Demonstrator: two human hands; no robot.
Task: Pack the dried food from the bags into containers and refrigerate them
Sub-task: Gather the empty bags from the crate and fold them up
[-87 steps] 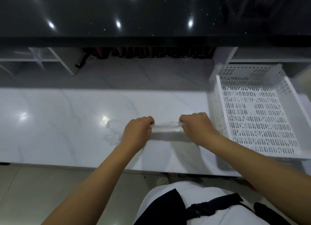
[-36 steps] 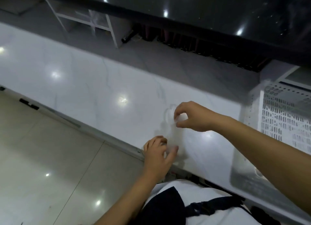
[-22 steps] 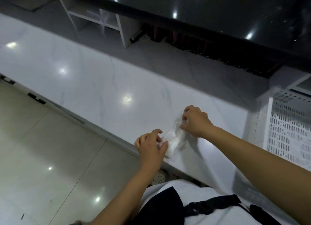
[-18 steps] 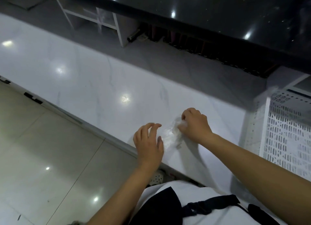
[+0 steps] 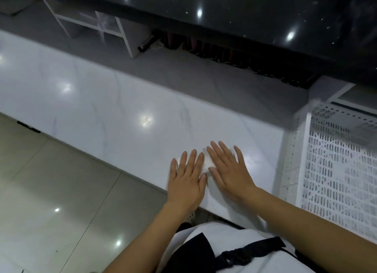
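Countertop [image 5: 122, 109]: white marble-look slab, polished, glossy, ceiling lights mirrored in it. Bag [image 5: 206, 160] near its front edge: thin clear plastic film, crinkled, hazy white. Crate [image 5: 336, 170] at the right end: white hard plastic, perforated, matt. Floor tiles [image 5: 51, 191]: beige, glossy. Upper slab [image 5: 244, 17] at the back: black, speckled, high gloss.

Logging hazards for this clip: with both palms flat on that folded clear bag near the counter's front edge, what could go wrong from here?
1. The plastic bag lies close to the counter edge; on the glossy surface it may slide off onto the floor.
2. The left hand and right hand only press, with no grip, so the bag may spring open when released.
3. The white basket stands close by the right arm and could be nudged.
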